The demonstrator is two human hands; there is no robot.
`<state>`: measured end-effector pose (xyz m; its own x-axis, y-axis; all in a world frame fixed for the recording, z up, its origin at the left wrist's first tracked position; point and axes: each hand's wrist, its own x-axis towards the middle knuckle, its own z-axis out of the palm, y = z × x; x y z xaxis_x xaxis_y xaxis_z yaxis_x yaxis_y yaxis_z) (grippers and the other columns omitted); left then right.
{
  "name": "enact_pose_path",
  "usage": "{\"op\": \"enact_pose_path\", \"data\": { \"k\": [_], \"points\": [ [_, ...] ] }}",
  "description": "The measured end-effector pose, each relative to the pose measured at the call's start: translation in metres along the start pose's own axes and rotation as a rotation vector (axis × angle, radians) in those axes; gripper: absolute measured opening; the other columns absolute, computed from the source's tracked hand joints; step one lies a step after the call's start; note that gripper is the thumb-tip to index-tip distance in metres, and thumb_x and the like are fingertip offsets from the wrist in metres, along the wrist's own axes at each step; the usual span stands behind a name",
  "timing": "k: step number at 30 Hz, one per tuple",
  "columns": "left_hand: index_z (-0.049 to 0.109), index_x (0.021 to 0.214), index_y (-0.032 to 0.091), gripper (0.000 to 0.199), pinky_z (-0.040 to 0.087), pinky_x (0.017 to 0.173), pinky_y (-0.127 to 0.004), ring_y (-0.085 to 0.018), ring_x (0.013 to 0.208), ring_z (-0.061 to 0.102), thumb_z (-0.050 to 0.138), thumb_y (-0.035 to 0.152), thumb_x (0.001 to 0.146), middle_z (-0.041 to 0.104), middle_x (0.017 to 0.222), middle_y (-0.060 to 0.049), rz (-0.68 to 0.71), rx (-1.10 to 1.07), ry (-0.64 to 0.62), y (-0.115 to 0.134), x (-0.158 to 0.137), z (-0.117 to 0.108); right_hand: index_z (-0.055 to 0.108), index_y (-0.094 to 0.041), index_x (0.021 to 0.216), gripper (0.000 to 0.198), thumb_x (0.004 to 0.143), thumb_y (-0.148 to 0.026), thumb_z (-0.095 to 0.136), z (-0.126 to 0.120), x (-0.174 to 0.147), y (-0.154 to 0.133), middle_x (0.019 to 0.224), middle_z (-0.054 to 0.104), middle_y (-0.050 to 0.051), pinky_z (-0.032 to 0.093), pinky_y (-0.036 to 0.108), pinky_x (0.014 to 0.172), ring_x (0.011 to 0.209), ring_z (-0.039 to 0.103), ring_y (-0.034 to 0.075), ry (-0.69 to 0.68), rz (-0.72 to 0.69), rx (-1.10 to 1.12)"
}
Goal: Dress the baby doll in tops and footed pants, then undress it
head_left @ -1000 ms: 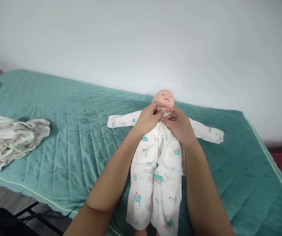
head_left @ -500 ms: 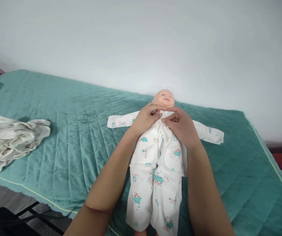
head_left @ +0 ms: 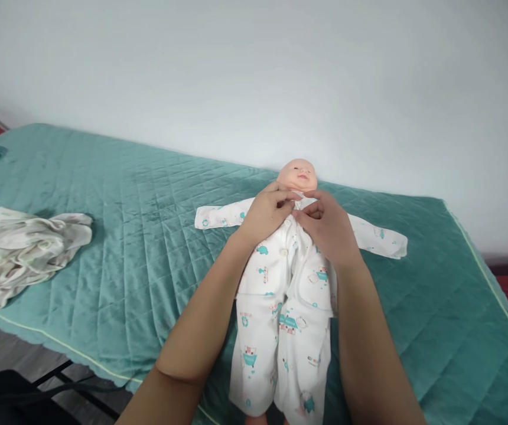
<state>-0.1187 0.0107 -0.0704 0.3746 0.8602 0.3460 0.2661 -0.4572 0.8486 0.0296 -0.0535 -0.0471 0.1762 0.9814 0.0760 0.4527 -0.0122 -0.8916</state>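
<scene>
A green quilt (head_left: 125, 236) carries a doll (head_left: 299, 175) lying face up, head by the far edge, feet toward the near edge. Its printed jacket (head_left: 263, 277) and trousers (head_left: 254, 348) are on; the jacket's front parts toward the hem, so fastening looks unfinished. A crumpled cloth (head_left: 28, 254) lies left, along the near edge. The left hand (head_left: 268, 212) and right hand (head_left: 328, 227), half-curled, have fingertips at the jacket's neckline; whether they grip fabric is unclear. Below them shows a button (head_left: 284, 252).

Both hands, left (head_left: 265, 215) and right (head_left: 330, 227), are bare; the left forearm (head_left: 201, 319), toward seven o'clock, is bare and creased, the right forearm (head_left: 364, 330), toward five, bare and smoothly tapered.
</scene>
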Motion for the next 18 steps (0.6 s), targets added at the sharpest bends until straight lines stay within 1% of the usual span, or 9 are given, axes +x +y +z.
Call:
{"op": "enact_pose_path", "data": {
  "k": [4, 7, 10, 13, 16, 18],
  "points": [
    [0.078, 0.1, 0.021, 0.024, 0.047, 0.09, -0.028, -0.016, 0.096, 0.062, 0.058, 0.015, 0.088, 0.065, 0.104, -0.005, -0.009, -0.018, -0.004, -0.0025, 0.0009, -0.0011, 0.061, -0.022, 0.105, 0.024, 0.085, -0.034, 0.063, 0.0031, -0.0021, -0.0022, 0.081, 0.068, 0.001, 0.045, 0.033, 0.07, 0.073, 0.061, 0.018, 0.047, -0.033, -0.109],
    [0.078, 0.099, 0.022, 0.022, 0.048, 0.091, -0.029, -0.016, 0.097, 0.063, 0.059, 0.018, 0.089, 0.066, 0.106, -0.004, -0.01, -0.04, -0.01, -0.0042, 0.0013, -0.0017, 0.066, -0.022, 0.1, 0.018, 0.088, -0.034, 0.058, 0.0061, -0.0035, -0.0028, 0.086, 0.069, 0.003, 0.044, 0.035, 0.074, 0.077, 0.061, 0.02, 0.066, -0.099, -0.231],
    [0.078, 0.098, 0.022, 0.021, 0.048, 0.091, -0.029, -0.016, 0.097, 0.063, 0.06, 0.018, 0.089, 0.066, 0.106, -0.005, -0.014, -0.049, -0.008, -0.0048, 0.0015, -0.0018, 0.07, -0.022, 0.102, 0.021, 0.09, -0.032, 0.055, 0.0075, -0.0055, -0.0039, 0.095, 0.068, 0.006, 0.043, 0.036, 0.077, 0.08, 0.06, 0.02, 0.088, -0.17, -0.325],
    [0.078, 0.098, 0.022, 0.022, 0.048, 0.09, -0.029, -0.016, 0.096, 0.063, 0.059, 0.017, 0.088, 0.066, 0.105, -0.005, -0.017, -0.05, -0.01, -0.0048, 0.0015, -0.0019, 0.073, -0.022, 0.106, 0.024, 0.092, -0.031, 0.055, 0.0055, -0.0081, -0.006, 0.099, 0.065, 0.007, 0.043, 0.036, 0.078, 0.082, 0.06, 0.02, 0.077, -0.182, -0.371],
    [0.078, 0.1, 0.021, 0.023, 0.048, 0.09, -0.029, -0.015, 0.095, 0.063, 0.059, 0.017, 0.089, 0.066, 0.105, -0.005, -0.01, -0.051, -0.006, -0.0049, 0.0014, -0.0021, 0.073, -0.023, 0.107, 0.024, 0.092, -0.032, 0.057, 0.0006, -0.0091, -0.0071, 0.101, 0.066, 0.006, 0.044, 0.034, 0.079, 0.082, 0.061, 0.019, 0.06, -0.162, -0.32],
    [0.078, 0.101, 0.02, 0.023, 0.048, 0.091, -0.029, -0.016, 0.096, 0.063, 0.059, 0.017, 0.089, 0.066, 0.105, -0.005, -0.007, -0.041, -0.002, -0.0048, 0.0013, -0.0023, 0.073, -0.021, 0.104, 0.025, 0.094, -0.033, 0.054, -0.0021, -0.0085, -0.0069, 0.1, 0.068, 0.006, 0.044, 0.034, 0.08, 0.083, 0.061, 0.019, 0.074, -0.158, -0.282]
  ]
}}
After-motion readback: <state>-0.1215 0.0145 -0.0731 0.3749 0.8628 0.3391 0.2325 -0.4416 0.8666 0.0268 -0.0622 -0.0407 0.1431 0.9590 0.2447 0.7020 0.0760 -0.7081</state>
